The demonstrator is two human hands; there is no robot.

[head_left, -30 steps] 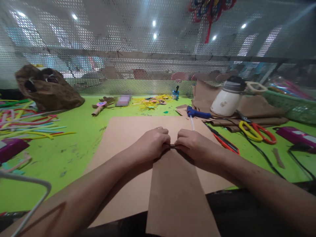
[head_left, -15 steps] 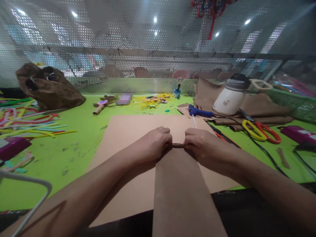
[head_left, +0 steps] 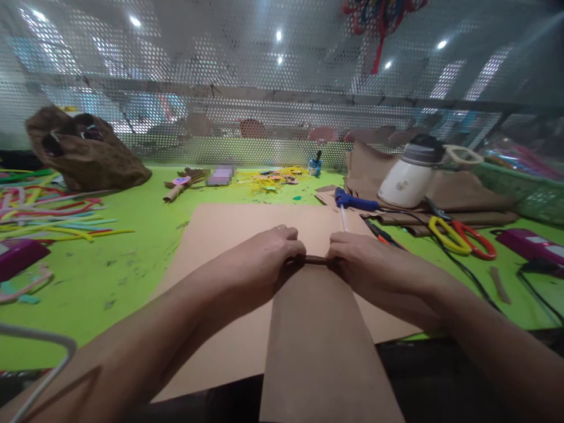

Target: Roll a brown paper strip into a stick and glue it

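A long strip of brown paper (head_left: 324, 341) runs from my hands toward me and past the table's front edge. Its far end is rolled or folded into a narrow dark edge. My left hand (head_left: 275, 252) pinches the left end of that roll, and my right hand (head_left: 355, 258) pinches the right end. Some fingertips are hidden under the knuckles. Beneath the strip lies a larger sheet of lighter brown paper (head_left: 211, 241), flat on the green table.
Right of my hands lie a blue glue gun (head_left: 355, 201), scissors (head_left: 449, 235) and a white bottle (head_left: 403, 179) by folded brown paper (head_left: 467, 194). At left are coloured pipe cleaners (head_left: 66, 217) and a crumpled brown bag (head_left: 88, 153). Yellow shreds (head_left: 273, 180) lie at the back.
Both hands keep their pinch on the rolled end, almost in place. The near part of the strip has shifted slightly left, and the view has moved a little.
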